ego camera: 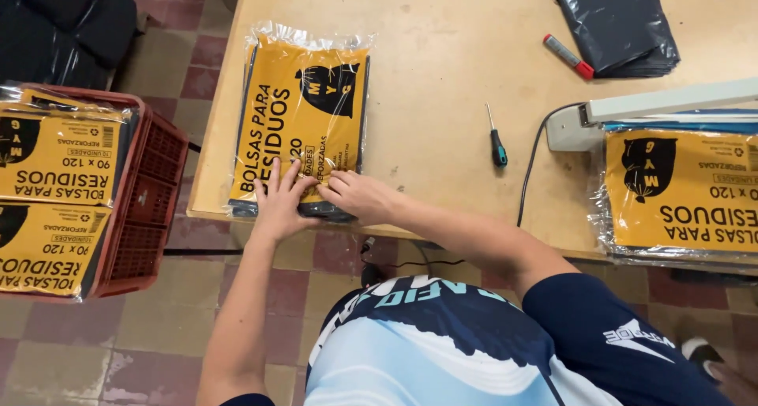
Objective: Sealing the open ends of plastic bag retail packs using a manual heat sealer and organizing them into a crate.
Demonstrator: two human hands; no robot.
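Observation:
A flat clear-plastic packet [304, 98] with a yellow printed label and black bags inside lies on the wooden table [450, 59] near its front left corner. My left hand [280, 201] rests on the packet's near end with its fingers spread. My right hand [355, 194] presses on the same end beside it, fingertips down on the label. Neither hand grips the packet.
A red plastic crate [146, 209] holding similar yellow packets [55, 193] stands on the tiled floor at left. On the table lie a screwdriver [497, 142], a red marker [568, 56], a stack of black bags [620, 23], a white heat sealer [632, 110] and another yellow packet [683, 189].

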